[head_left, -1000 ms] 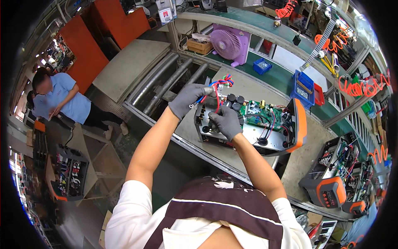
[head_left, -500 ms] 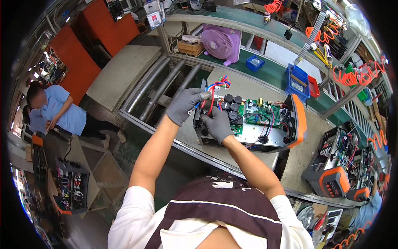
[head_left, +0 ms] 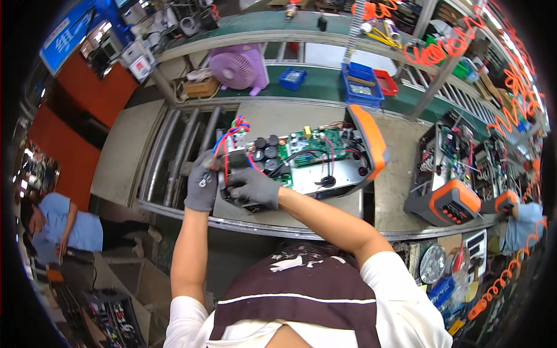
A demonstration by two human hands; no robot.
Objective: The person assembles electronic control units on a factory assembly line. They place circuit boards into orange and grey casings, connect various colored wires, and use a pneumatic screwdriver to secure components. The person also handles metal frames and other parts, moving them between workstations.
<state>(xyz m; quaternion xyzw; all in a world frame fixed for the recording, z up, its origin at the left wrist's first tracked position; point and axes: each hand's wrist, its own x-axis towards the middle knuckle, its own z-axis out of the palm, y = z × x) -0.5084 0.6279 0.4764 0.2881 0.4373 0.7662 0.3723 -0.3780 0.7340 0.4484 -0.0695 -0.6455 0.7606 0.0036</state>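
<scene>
From the head camera, looking down, a person in grey gloves stands at a long work bench [head_left: 400, 174]. In front of them lies an open machine box [head_left: 301, 168] with an orange end, and you can see its green board [head_left: 310, 153] and a bunch of round black parts [head_left: 266, 148] inside. The box rests flat on the bench, close to the person, so both hands can get to it easily. The left hand [head_left: 202, 187] is curled at the left end of the box, and something small and shiny shows at its fingers, but it is too small to tell what it is. The right hand [head_left: 252, 188] lies with fingers bent over the near left corner of the box, pressing down on it, likely to keep the box from sliding. A bundle of red and blue wires [head_left: 235, 129] sticks up just above the hands. Farther back stand a purple fan [head_left: 237, 66] and a blue bin [head_left: 361, 81]. To the right sits another open box with an orange front [head_left: 447, 200]. Far to the left, a person in a blue shirt [head_left: 64, 229] bends over other work.
</scene>
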